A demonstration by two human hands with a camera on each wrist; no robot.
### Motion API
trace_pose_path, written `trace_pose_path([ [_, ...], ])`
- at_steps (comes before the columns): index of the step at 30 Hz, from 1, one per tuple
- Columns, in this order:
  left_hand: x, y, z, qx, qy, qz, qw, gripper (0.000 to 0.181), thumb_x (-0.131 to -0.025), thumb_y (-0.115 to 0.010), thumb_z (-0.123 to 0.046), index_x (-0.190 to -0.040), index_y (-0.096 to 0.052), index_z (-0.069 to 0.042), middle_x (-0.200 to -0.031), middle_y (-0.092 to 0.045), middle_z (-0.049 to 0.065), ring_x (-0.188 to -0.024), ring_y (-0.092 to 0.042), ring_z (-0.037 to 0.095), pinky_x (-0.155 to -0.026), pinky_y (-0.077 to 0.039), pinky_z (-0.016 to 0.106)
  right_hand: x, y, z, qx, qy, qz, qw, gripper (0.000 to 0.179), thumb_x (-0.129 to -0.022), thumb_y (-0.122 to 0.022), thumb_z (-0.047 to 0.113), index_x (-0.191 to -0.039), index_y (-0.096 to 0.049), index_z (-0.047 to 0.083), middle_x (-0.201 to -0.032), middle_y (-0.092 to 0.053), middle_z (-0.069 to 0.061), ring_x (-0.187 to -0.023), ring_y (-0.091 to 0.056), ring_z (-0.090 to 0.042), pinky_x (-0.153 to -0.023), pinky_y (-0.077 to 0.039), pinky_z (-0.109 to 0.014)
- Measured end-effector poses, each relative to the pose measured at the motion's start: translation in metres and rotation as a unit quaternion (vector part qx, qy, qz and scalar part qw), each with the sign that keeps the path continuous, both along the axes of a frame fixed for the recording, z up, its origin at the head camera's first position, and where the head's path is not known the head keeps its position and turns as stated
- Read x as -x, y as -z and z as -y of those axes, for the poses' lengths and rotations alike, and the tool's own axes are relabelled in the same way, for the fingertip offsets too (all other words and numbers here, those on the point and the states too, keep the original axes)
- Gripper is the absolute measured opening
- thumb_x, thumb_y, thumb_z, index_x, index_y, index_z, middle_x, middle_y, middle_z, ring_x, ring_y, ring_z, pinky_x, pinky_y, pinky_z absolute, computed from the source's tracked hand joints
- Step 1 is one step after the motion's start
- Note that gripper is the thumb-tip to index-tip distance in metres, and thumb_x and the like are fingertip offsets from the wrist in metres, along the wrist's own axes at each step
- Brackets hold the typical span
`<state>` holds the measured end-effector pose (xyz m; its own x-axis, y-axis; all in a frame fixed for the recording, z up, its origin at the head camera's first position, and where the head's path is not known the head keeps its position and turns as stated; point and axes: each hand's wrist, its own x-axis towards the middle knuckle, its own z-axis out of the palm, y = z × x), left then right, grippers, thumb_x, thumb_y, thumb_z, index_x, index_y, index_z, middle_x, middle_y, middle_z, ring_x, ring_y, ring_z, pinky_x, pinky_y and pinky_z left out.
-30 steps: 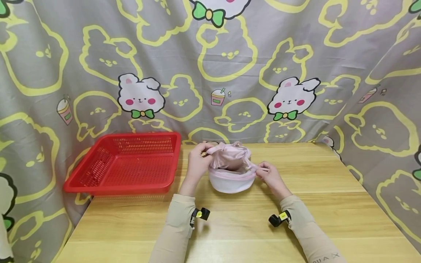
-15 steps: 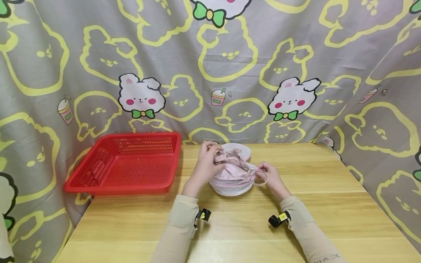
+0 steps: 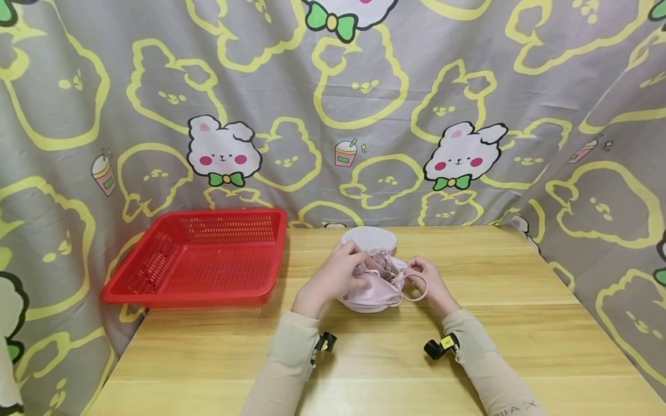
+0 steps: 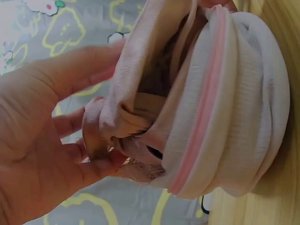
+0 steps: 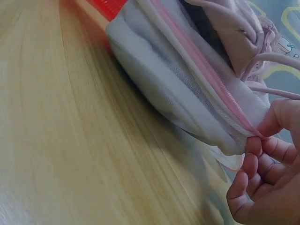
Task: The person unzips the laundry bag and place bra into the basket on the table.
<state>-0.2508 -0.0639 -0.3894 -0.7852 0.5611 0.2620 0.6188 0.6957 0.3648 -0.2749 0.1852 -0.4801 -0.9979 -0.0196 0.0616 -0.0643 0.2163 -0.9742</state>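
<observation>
A round white mesh laundry bag (image 3: 364,308) with a pink zip sits unzipped on the table, its flat round lid (image 3: 368,236) folded back behind it. Inside its mouth and bulging above the rim is a pink satin bra (image 3: 378,293) with lace and thin straps. My left hand (image 3: 337,276) holds the bra from the left, fingers round a fold of the fabric, as the left wrist view shows. With thumb and fingertips my right hand (image 5: 272,164) pinches the bag's rim at the end of the zip. A pink strap loops out (image 3: 416,299) beside that hand.
A red plastic basket (image 3: 198,299) with perforated walls stands to the left on the wooden table (image 3: 374,370). Behind the table hangs a grey curtain (image 3: 291,86) with cartoon prints.
My left hand has moved right and toward me, folding the bra down over the bag's front rim. The lid behind has come into view. My right hand stays at the rim.
</observation>
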Motion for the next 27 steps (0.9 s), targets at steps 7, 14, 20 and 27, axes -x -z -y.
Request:
trace_pose_path([
  [7, -0.003, 0.005, -0.001, 0.110, -0.008, 0.006, 0.9939, 0.053, -0.067, -0.083, -0.052, -0.113, -0.071, -0.031, -0.117, -0.048, -0.003, -0.110, -0.038, 0.020, -0.092, -0.041, 0.035, 0.000, -0.001, 0.000, 0.002, 0.000, 0.007, 1.0000, 0.006, -0.082, -0.055, -0.008, -0.085, -0.055, -0.002, -0.068, -0.053, 0.009, -0.059, -0.049, -0.005, -0.054, -0.044, -0.019],
  [14, -0.001, 0.008, 0.000, 0.121, -0.036, -0.001, 0.9920, 0.040, -0.069, -0.084, -0.038, -0.104, -0.073, -0.023, -0.111, -0.047, 0.000, -0.105, -0.038, 0.020, -0.086, -0.042, 0.036, -0.003, 0.001, -0.002, 0.015, -0.009, 0.009, 0.9998, 0.010, -0.085, -0.059, -0.005, -0.092, -0.053, -0.008, -0.071, -0.055, 0.008, -0.065, -0.051, -0.007, -0.059, -0.046, -0.020],
  [20, 0.008, 0.010, 0.008, 0.056, -0.051, -0.038, 0.9964, 0.021, -0.078, -0.079, -0.023, -0.096, -0.072, -0.015, -0.106, -0.050, 0.003, -0.103, -0.044, 0.022, -0.085, -0.045, 0.036, -0.002, 0.003, -0.004, 0.021, -0.015, 0.008, 0.9996, 0.008, -0.088, -0.060, -0.004, -0.091, -0.054, -0.007, -0.072, -0.057, 0.010, -0.066, -0.052, -0.006, -0.061, -0.045, -0.019],
  [27, 0.014, 0.002, 0.024, -0.127, -0.053, -0.062, 0.9886, 0.017, -0.079, -0.077, -0.009, -0.093, -0.067, -0.007, -0.104, -0.055, 0.006, -0.096, -0.055, 0.022, -0.083, -0.050, 0.033, -0.001, 0.001, -0.004, 0.021, -0.009, 0.010, 0.9997, 0.007, -0.088, -0.060, -0.005, -0.088, -0.054, -0.003, -0.072, -0.055, 0.010, -0.065, -0.050, -0.005, -0.060, -0.043, -0.018],
])
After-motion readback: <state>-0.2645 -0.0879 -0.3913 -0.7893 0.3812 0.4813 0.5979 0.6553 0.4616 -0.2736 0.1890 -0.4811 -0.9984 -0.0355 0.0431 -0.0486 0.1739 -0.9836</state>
